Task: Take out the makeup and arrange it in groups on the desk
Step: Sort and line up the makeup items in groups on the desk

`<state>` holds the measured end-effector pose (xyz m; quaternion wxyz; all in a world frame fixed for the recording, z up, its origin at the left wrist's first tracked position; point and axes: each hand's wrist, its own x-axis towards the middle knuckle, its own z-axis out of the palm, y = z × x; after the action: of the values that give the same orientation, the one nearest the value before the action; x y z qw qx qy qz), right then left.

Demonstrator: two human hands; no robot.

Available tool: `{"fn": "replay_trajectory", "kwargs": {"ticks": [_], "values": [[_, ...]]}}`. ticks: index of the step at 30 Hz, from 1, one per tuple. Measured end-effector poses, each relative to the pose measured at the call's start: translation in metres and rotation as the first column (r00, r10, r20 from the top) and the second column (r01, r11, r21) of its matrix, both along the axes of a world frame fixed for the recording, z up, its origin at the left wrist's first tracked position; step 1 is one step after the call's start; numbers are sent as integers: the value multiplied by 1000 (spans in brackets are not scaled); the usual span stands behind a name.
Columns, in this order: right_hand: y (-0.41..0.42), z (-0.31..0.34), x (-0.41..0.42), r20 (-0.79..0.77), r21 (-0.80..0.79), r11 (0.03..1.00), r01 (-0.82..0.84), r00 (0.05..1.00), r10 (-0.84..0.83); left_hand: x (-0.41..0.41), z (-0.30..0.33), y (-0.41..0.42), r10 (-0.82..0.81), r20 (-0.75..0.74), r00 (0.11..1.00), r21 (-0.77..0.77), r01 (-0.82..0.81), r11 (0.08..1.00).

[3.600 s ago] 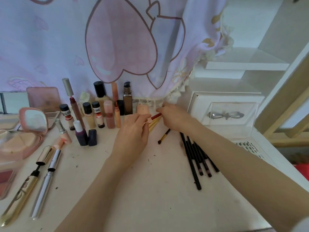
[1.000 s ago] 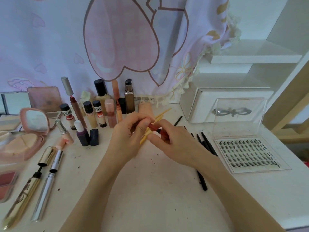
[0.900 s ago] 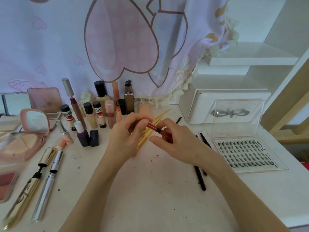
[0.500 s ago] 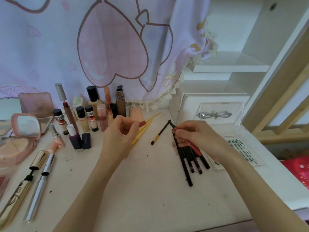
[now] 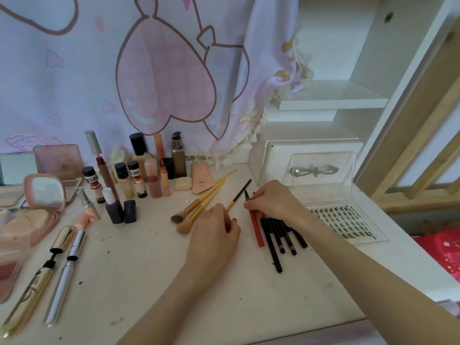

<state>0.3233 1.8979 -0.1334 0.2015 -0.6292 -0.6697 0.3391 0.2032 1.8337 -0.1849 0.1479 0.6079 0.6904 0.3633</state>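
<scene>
Right hand [image 5: 271, 202] pinches the red liner pen [image 5: 254, 221] near its tip, its lower end lying on the desk [image 5: 154, 275] just beside the row of black pencils [image 5: 278, 235]. Left hand [image 5: 214, 235] is curled over the small black-and-gold brush [image 5: 240, 194]; whether it grips anything, I cannot tell. Yellow-handled brushes [image 5: 201, 202] lie left of it.

A pale, smudged desk top [image 5: 139, 277] fills the lower frame. At centre lie yellow-handled makeup brushes [image 5: 199, 202] and a thin black-and-gold brush [image 5: 238, 195]. Right of centre, a red pen [image 5: 256, 230] lies beside black pencils [image 5: 278, 237]. Small bottles [image 5: 129, 180] stand at upper left, two metallic tubes [image 5: 47, 277] lie at lower left, and a clear lash tray [image 5: 343, 220] sits at right.
</scene>
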Motion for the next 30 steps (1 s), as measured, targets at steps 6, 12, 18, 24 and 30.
{"fn": "replay_trajectory", "kwargs": {"ticks": [6, 12, 18, 24, 30], "values": [[-2, -7, -9, 200, 108, 992, -72, 979, 49, 1, -4, 4, -38, -33, 999, -3, 38, 999], [-4, -13, -3, 278, 224, 968, -116, 959, 51, -5, -7, 4, -144, 58, 988, 18, 143, 990], [-17, -19, 25, 365, 412, 848, -333, 913, 181, -10, -10, 3, -242, -78, 967, 35, 245, 969], [-30, -41, 45, 617, 254, 745, -616, 697, 366, -7, -14, 3, -311, -222, 924, 50, 330, 943], [-31, -48, 46, 618, 247, 743, -621, 692, 373, -8, -16, 2, -339, -263, 903, 23, 357, 934]]}}
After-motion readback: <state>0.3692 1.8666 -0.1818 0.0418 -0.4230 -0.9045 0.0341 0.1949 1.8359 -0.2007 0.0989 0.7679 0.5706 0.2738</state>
